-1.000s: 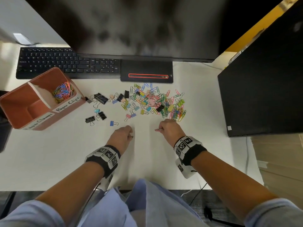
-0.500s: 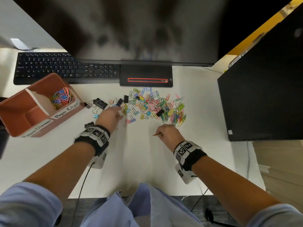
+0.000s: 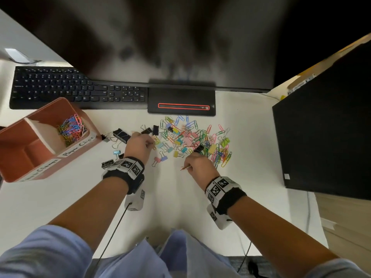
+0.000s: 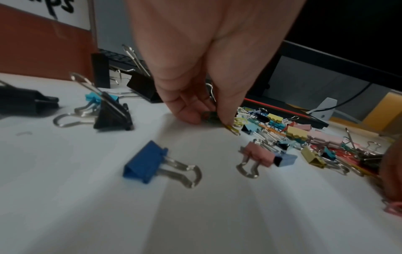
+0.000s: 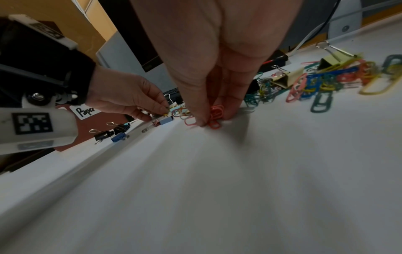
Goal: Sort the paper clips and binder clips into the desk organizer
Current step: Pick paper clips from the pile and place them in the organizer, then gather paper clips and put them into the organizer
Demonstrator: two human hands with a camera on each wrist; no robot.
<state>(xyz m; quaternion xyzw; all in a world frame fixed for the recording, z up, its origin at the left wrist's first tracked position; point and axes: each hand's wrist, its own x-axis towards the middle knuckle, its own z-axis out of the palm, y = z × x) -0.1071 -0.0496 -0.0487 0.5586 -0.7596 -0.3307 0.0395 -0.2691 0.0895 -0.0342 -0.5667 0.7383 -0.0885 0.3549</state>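
Fingers: L hand pinching a yellow paper clip at pile's left edge; R hand curled round orange paper clips, tips on desk.
Pile: mixed clips mid-desk, near monitor base.
Surface: white desk; keyboard at back, black PC tower on right.
Labels: organizer reads "Paper Clips"; other tag blurred.
Change: L hand reached fwd into pile vs 1 s ago; R barely shifted.

Setting: office workstation. White desk; black keyboard at back left; large monitor overhead on black stand base; second dark screen at right; cables trailing off desk edge.
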